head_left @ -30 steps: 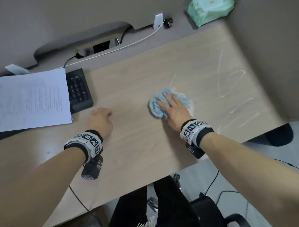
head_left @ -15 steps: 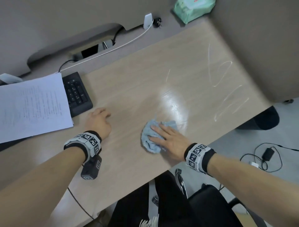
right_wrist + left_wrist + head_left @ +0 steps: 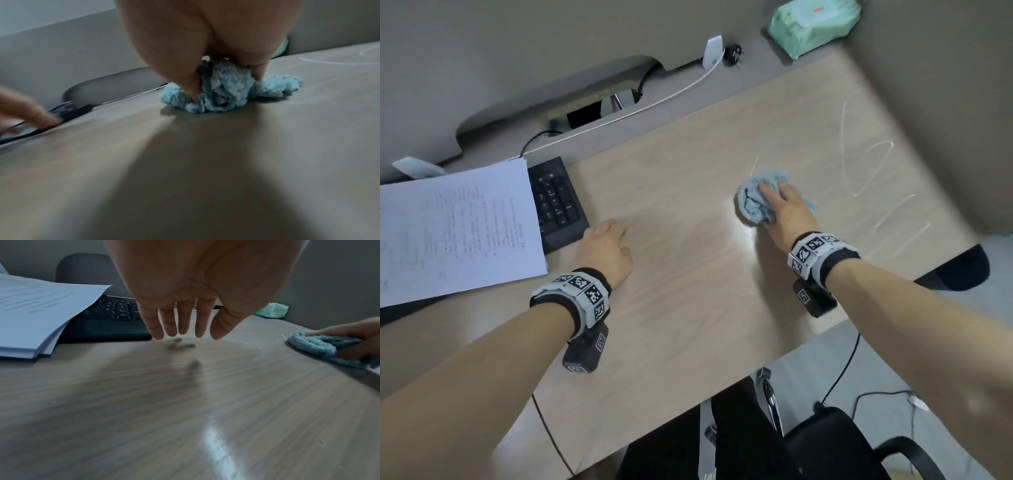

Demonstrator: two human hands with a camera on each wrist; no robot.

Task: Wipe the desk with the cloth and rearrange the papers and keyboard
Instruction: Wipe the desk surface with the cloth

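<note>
A crumpled light-blue cloth (image 3: 751,205) (image 3: 310,345) (image 3: 226,91) lies on the wooden desk (image 3: 688,308), right of centre. My right hand (image 3: 787,212) (image 3: 205,40) presses flat on it, fingers stretched over the top, thumb and little finger flanking the bunch. My left hand (image 3: 606,250) (image 3: 185,305) rests empty on the desk with fingers loosely hanging, fingertips near the corner of the black keyboard (image 3: 558,202) (image 3: 109,316). A stack of printed papers (image 3: 448,226) (image 3: 35,305) covers most of the keyboard at the left.
White streaks (image 3: 866,164) mark the desk right of the cloth. A green wipes pack (image 3: 815,24) sits at the far right corner by the partition. A white cable (image 3: 654,102) runs along the back ledge. A black chair (image 3: 825,445) stands below the desk's near edge.
My right hand slid the cloth toward the near edge, then pushed it back away and to the right. The left hand stayed beside the keyboard.
</note>
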